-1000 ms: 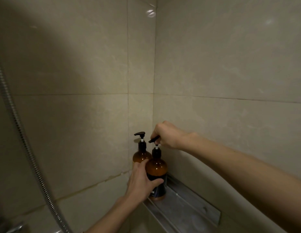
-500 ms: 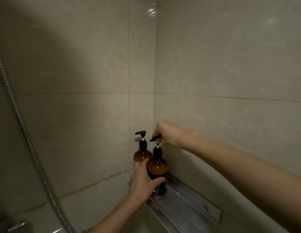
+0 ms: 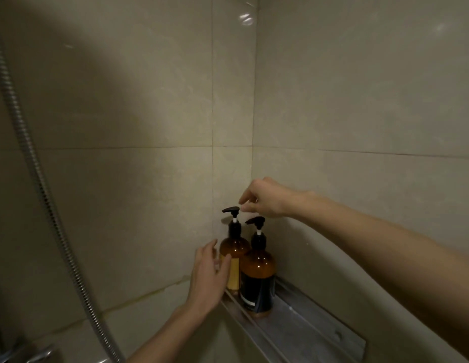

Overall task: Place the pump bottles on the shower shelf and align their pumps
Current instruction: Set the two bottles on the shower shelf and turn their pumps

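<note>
Two amber pump bottles stand upright on the metal shower shelf (image 3: 309, 328) in the wall corner. The rear bottle (image 3: 234, 251) has a yellow label; the front bottle (image 3: 258, 279) has a dark label. Both black pump heads point left. My left hand (image 3: 208, 277) hovers open just left of the rear bottle, fingers spread, holding nothing. My right hand (image 3: 265, 199) floats above the pumps, its fingertips loose and just right of the rear pump head (image 3: 231, 210), gripping nothing.
A ribbed metal shower hose (image 3: 37, 174) hangs down the left side, with a chrome tap fitting (image 3: 37, 353) at the bottom left. Beige tiled walls meet in the corner behind the bottles. The shelf runs on to the right of the bottles.
My left hand has let go of the front bottle and moved left. My right hand has released the front pump head and lifted up; that pump now points left like the rear one.
</note>
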